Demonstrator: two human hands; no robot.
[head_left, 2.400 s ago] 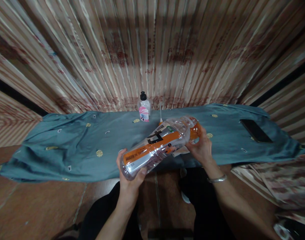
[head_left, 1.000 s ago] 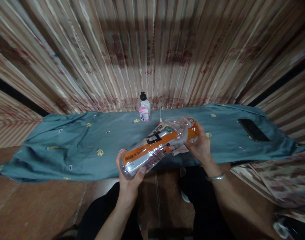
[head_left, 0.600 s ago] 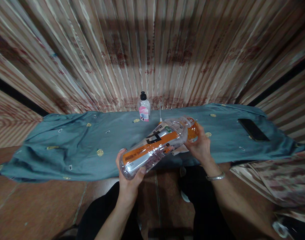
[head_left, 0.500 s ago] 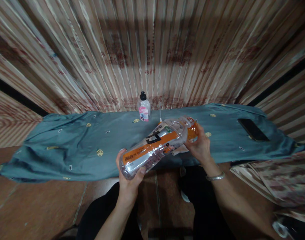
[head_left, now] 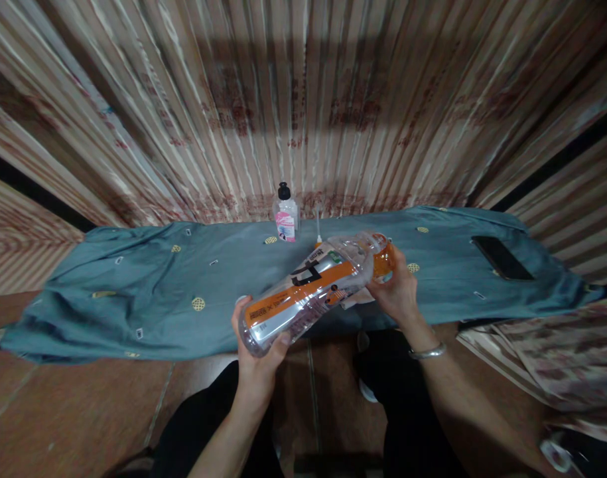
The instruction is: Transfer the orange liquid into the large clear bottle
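A large clear plastic bottle [head_left: 308,285] with an orange and silver label lies slanted in the air above the cloth. My left hand [head_left: 259,358] is closed around its base at the lower left. At the upper right end, my right hand [head_left: 395,285] is closed on a small orange see-through container [head_left: 381,255], whose exact kind I cannot make out. The two vessels meet or overlap there; the joint is partly hidden by fingers and glare. Just behind them stands a thin clear stem with a white and orange base [head_left: 318,232].
A small clear bottle [head_left: 285,222] with black cap and pink label stands near the back edge. A black phone [head_left: 502,257] lies at the right on the teal cloth [head_left: 148,299]. Something pale [head_left: 357,299] lies beneath my right hand. Pleated curtains [head_left: 303,99] hang close behind.
Almost nothing differs. Both hands hold the same things in the same slanted pose, with only a very slight shift of the view.
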